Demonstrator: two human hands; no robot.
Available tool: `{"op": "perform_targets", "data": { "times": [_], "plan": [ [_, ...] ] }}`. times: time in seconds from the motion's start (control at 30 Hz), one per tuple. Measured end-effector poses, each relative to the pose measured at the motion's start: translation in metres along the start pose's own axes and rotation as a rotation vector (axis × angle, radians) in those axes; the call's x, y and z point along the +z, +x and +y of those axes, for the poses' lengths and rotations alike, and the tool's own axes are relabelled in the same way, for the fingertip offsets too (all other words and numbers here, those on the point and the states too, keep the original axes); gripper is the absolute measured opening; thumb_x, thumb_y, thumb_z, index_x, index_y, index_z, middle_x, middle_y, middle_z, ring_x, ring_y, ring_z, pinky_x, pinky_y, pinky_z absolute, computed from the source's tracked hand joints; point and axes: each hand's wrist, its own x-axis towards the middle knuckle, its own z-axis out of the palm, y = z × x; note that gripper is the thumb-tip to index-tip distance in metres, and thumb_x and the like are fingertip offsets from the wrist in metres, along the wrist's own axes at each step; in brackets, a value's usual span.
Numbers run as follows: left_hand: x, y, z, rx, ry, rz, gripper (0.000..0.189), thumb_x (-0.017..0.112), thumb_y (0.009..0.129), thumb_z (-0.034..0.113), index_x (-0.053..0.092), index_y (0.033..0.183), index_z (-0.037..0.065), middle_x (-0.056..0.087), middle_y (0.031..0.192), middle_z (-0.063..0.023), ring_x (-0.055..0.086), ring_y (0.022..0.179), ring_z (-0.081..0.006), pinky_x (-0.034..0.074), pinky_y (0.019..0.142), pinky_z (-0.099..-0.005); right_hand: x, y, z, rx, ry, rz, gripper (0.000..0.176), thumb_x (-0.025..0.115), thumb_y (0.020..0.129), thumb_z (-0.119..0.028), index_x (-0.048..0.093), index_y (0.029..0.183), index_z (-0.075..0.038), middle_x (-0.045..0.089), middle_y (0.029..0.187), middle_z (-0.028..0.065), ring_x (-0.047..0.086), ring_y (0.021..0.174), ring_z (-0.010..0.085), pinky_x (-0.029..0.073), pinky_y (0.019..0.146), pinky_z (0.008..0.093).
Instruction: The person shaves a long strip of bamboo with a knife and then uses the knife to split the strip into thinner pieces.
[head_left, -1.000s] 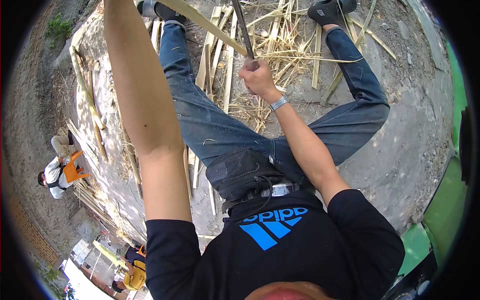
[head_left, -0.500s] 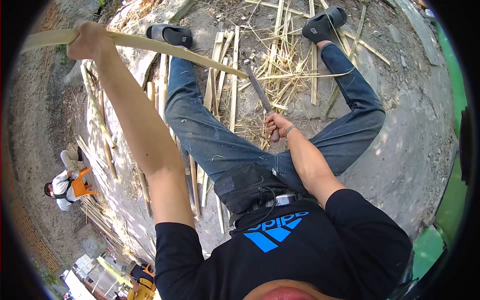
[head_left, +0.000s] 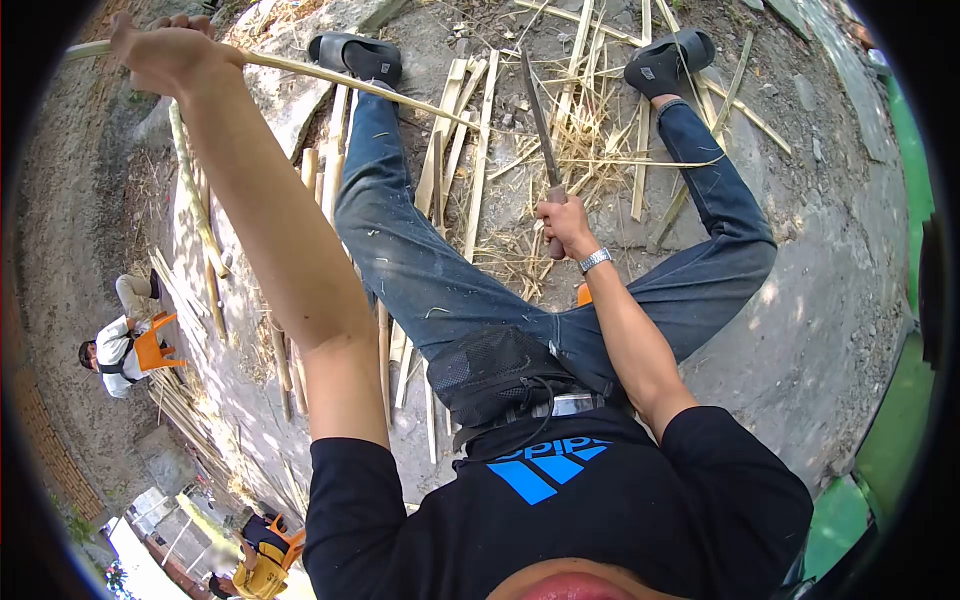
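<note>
My left hand [head_left: 172, 55] is raised at the upper left, its fingers closed around a long, thin bamboo strip [head_left: 340, 80]. The strip slants down to the right over my left shin, its narrow edge mostly facing me. Between my spread legs, my right hand [head_left: 566, 226] grips the brown handle of a long knife [head_left: 541, 125]. Its dark, narrow blade points away from me, toward my feet, and stands apart from the strip's right end. Pale shavings [head_left: 590, 135] lie on the ground beyond and beside the blade.
Flat bamboo strips [head_left: 482, 160] lie between my legs, and round poles [head_left: 205, 235] are to the left. Two people sit on orange chairs, one at left [head_left: 120, 355] and one at lower left [head_left: 262, 565]. A green surface [head_left: 890, 420] borders the right side.
The bamboo strip has turned from its broad face to its edge and left the blade. The knife has swung more upright, away from the strip. My left hand has risen slightly.
</note>
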Motion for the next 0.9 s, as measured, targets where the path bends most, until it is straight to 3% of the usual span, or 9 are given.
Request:
{"op": "perform_targets", "data": {
  "times": [0.1,0.13,0.27,0.37,0.5,0.57,0.6,0.7,0.9],
  "plan": [
    [0.004,-0.007,0.003,0.020,0.062,0.000,0.033,0.039,0.103,0.032,0.038,0.104,-0.001,0.033,0.072,-0.0042,0.029,0.055,-0.0144,0.027,0.052,-0.0358,0.006,-0.006,0.002,-0.079,-0.130,0.009,0.018,0.069,0.078,-0.004,0.052,0.071,-0.006,0.049,0.059,-0.0013,0.044,0.041,0.0093,0.036,0.038,0.0273],
    [0.004,-0.008,0.004,0.019,0.071,0.008,0.032,0.040,0.102,0.032,0.037,0.105,0.000,0.033,0.072,-0.0043,0.030,0.055,-0.0149,0.028,0.052,-0.0362,0.007,-0.005,0.003,-0.111,-0.247,0.029,0.027,0.074,0.078,-0.019,0.056,0.069,-0.001,0.053,0.056,0.0031,0.051,0.045,0.0152,0.044,0.044,0.0356],
    [0.004,0.000,-0.003,0.018,0.097,0.034,0.032,0.039,0.103,0.033,0.037,0.102,0.001,0.036,0.072,-0.0055,0.032,0.055,-0.0162,0.031,0.051,-0.0357,0.039,-0.019,-0.032,-0.304,-0.450,0.067,0.043,0.072,0.082,-0.035,0.054,0.059,-0.004,0.055,0.053,0.0039,0.055,0.050,0.0168,0.042,0.052,0.0348],
    [0.003,0.011,-0.011,-0.001,0.127,0.061,0.033,0.037,0.103,0.033,0.038,0.101,0.000,0.040,0.072,-0.0070,0.034,0.054,-0.0170,0.035,0.053,-0.0348,0.074,-0.021,-0.041,-0.425,-0.272,0.103,0.040,0.070,0.083,-0.034,0.058,0.061,-0.003,0.060,0.056,0.0067,0.054,0.049,0.0187,0.042,0.052,0.0354],
    [0.011,0.001,-0.007,-0.024,0.150,0.085,0.031,0.036,0.104,0.029,0.040,0.103,-0.001,0.042,0.072,-0.0078,0.036,0.054,-0.0174,0.039,0.056,-0.0348,0.072,0.031,0.068,-0.194,-0.525,0.039,0.029,0.066,0.082,-0.028,0.069,0.074,-0.001,0.066,0.063,0.0143,0.063,0.056,0.0246,0.051,0.062,0.0382],
    [0.009,0.004,-0.013,-0.005,0.186,0.038,0.026,0.037,0.104,0.025,0.040,0.102,-0.001,0.041,0.071,-0.0076,0.036,0.053,-0.0174,0.040,0.058,-0.0353,0.034,0.085,0.161,-0.413,-0.818,-0.001,0.028,0.066,0.082,-0.027,0.068,0.078,0.000,0.067,0.067,0.0162,0.066,0.058,0.0268,0.053,0.063,0.0404],
    [0.007,0.014,-0.018,0.045,0.153,0.007,0.024,0.037,0.105,0.021,0.040,0.103,-0.002,0.041,0.070,-0.0070,0.035,0.052,-0.0167,0.038,0.055,-0.0355,0.038,0.094,0.151,-0.438,-0.797,0.023,0.028,0.066,0.082,-0.027,0.068,0.078,0.000,0.067,0.067,0.0162,0.066,0.058,0.0268,0.053,0.063,0.0404],
    [0.007,0.007,-0.008,-0.019,0.181,0.051,0.032,0.034,0.107,0.025,0.038,0.114,-0.006,0.038,0.068,-0.0038,0.039,0.053,-0.0155,0.037,0.055,-0.0357,0.036,0.070,0.121,0.183,-0.389,-0.070,0.034,0.070,0.081,-0.030,0.067,0.081,0.005,0.067,0.068,0.0147,0.066,0.055,0.0257,0.052,0.055,0.0395],
    [-0.022,0.028,0.037,0.024,-0.036,0.049,0.025,0.034,0.107,0.023,0.032,0.092,0.002,0.034,0.065,-0.0043,0.030,0.052,-0.0160,0.031,0.052,-0.0358,0.029,0.046,0.061,0.084,-0.133,-0.063,0.023,0.071,0.084,-0.021,0.066,0.079,0.001,0.060,0.061,0.0061,0.056,0.047,0.0168,0.047,0.046,0.0346]
  ]
}}
